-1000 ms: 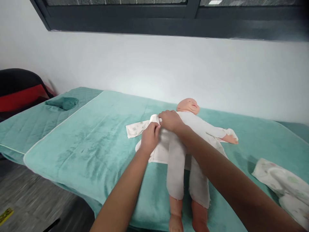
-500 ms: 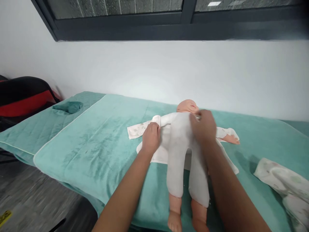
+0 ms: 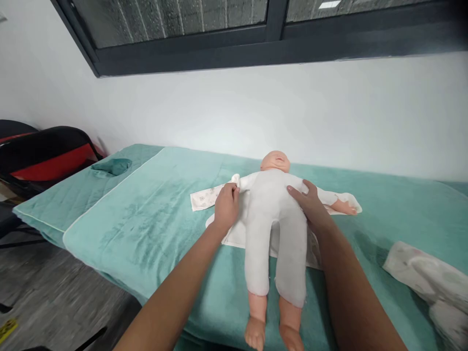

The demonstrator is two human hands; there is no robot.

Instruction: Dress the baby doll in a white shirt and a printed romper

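Observation:
A baby doll (image 3: 267, 195) with a white cloth body lies on its back, head towards the wall and bare feet towards me. Beneath it is spread a white patterned baby shirt (image 3: 234, 238). The shirt's sleeve on the right covers the doll's arm, with the doll's hand showing at its end. My left hand (image 3: 227, 207) is closed on the other sleeve (image 3: 206, 198), by the doll's arm; that arm's end is hidden. Against the doll's chest and shoulder on the right rests my right hand (image 3: 309, 201), thumb and fingers apart.
A teal cover (image 3: 139, 219) lies over the bed, which has a face hole (image 3: 111, 167) at its left end. Crumpled patterned baby clothing (image 3: 426, 268) lies at the right. Black and red chairs (image 3: 54, 161) stand at the left; a white wall is behind.
My right hand has come down from near the doll's neck to its chest and shoulder, with fingers parted. My left hand keeps hold of the sleeve. The view has tilted slightly.

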